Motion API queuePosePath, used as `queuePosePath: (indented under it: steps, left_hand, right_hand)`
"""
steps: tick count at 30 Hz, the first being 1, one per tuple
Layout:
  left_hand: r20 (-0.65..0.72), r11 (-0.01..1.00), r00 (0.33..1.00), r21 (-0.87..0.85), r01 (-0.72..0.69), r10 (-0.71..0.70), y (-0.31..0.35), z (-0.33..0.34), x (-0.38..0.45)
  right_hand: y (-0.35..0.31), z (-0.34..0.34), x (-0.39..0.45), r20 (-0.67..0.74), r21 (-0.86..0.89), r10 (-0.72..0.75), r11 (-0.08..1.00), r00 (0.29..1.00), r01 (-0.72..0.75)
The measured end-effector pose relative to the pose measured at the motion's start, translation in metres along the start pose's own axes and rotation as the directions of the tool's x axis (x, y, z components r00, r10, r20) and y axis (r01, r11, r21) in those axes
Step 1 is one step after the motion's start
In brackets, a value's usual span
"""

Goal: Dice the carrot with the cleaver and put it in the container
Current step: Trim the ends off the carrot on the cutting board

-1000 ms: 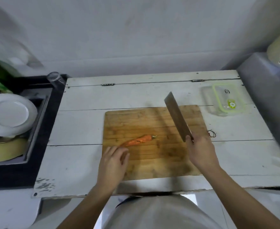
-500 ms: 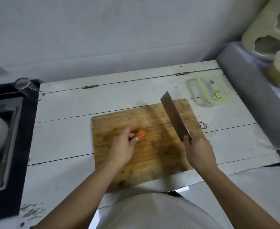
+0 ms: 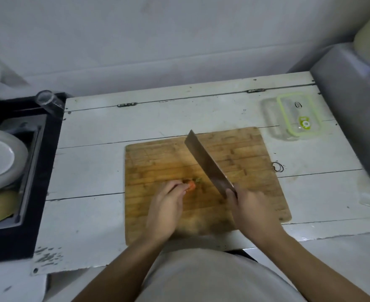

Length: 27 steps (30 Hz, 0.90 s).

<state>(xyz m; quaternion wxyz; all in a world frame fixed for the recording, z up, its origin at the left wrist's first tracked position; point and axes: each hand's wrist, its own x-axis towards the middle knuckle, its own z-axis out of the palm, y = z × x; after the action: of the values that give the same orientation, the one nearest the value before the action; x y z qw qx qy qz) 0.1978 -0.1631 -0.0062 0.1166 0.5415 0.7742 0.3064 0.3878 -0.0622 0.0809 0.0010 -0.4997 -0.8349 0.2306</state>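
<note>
Wooden cutting board (image 3: 245,162) lies on the white plank table (image 3: 92,149). Left hand (image 3: 165,211) pins the carrot (image 3: 191,185) to the board, fingers curled over it. Right hand (image 3: 252,211) grips the cleaver (image 3: 208,165) handle, blade angled just right of the carrot. Clear container (image 3: 293,119) with green-rimmed lid sits beyond the board's far right corner.

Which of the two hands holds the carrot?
The left hand; its fingers hold the small orange carrot, while the right hand grips the steel cleaver.
</note>
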Motion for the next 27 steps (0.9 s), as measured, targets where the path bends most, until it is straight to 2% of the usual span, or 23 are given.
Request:
queuePosePath:
  steps: [4, 9, 12, 15, 22, 27]
  left_hand:
    - [-0.043, 0.999, 0.998, -0.030, 0.041, -0.042, -0.002, 0.008, -0.001]
    - [-0.062, 0.974, 0.980, -0.141, 0.176, -0.186, 0.002, 0.007, 0.007]
    - [-0.058, 0.967, 0.976, -0.159, 0.198, -0.210, 0.005, 0.008, 0.009]
    - [-0.055, 0.962, 0.973, -0.174, 0.212, -0.225, 0.007, 0.007, 0.010]
    - [-0.019, 0.961, 0.973, -0.163, 0.222, -0.228, 0.006, 0.005, 0.011]
    - [-0.010, 0.952, 0.967, -0.178, 0.249, -0.255, 0.008, 0.004, 0.012]
  right_hand:
    - [-0.009, 0.010, -0.010, 0.018, -0.085, -0.045, 0.995, 0.999, 0.047]
    - [-0.016, 0.018, -0.016, 0.050, -0.155, -0.078, 0.984, 0.996, 0.085]
    - [-0.021, 0.017, -0.018, 0.068, -0.193, -0.104, 0.974, 0.992, 0.115]
    - [-0.023, 0.018, -0.016, 0.132, -0.198, -0.083, 0.974, 0.988, 0.108]
    - [-0.028, 0.022, -0.013, 0.156, -0.210, -0.066, 0.973, 0.986, 0.098]
    - [-0.025, 0.018, -0.011, 0.091, -0.076, 0.009, 0.997, 0.996, -0.002]
